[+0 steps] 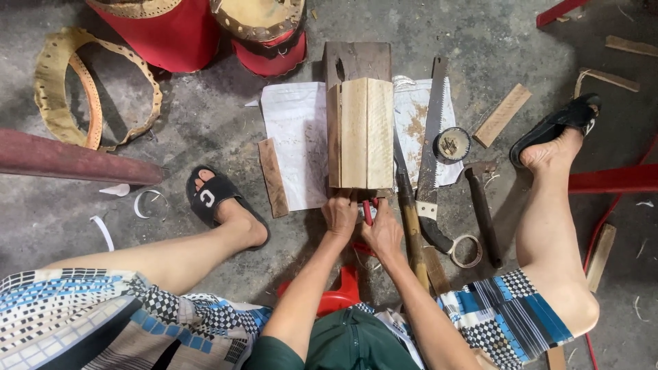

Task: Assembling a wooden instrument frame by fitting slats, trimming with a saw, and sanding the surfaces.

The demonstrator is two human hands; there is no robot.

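Observation:
A half-built shell of pale wooden staves [362, 133] lies on the concrete floor between my legs, its open end toward me. My left hand [340, 214] grips the near edge of the staves. My right hand [382, 231] is closed on a red-handled tool [368, 211], pliers by the look of it, pressed against that same edge. The tool's jaws are hidden behind my fingers.
A hand saw [433, 147], a knife with a wooden handle [408, 199], a hammer [482, 205], a tape roll [452, 144] and a small ring [467, 251] lie to the right. White paper sheets [296, 137], loose wood strips [502, 115], red drum bodies [171, 31] and hide hoops [75, 89] lie around.

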